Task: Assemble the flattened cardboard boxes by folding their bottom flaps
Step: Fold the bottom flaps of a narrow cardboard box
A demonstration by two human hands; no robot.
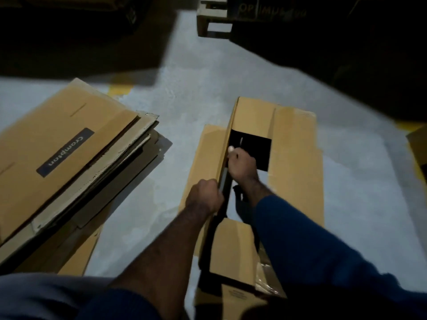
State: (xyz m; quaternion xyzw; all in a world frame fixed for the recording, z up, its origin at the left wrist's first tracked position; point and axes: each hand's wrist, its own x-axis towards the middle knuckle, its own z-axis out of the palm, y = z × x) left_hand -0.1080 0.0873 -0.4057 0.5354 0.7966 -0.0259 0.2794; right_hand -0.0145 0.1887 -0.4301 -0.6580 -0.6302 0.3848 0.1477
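At far left a stack of flattened boxes (pixel 69 139) lies on the floor (pixel 184 88), smooth tan corrugated sheets with ragged edges and a dark "Crompton" label (pixel 65 152); its near end is cut off by the frame. A strip of bare grey concrete separates it from the open box (pixel 295 162) at centre. The left hand (pixel 204 196) is clenched round the edge of the box's long raised flap (pixel 212 153). Just right, the right hand (pixel 242 165), blue-sleeved, grips the same edge, its fingers partly hidden. The box's inside is black. Beyond, shadow hides almost everything except a pale pallet (pixel 213 19).
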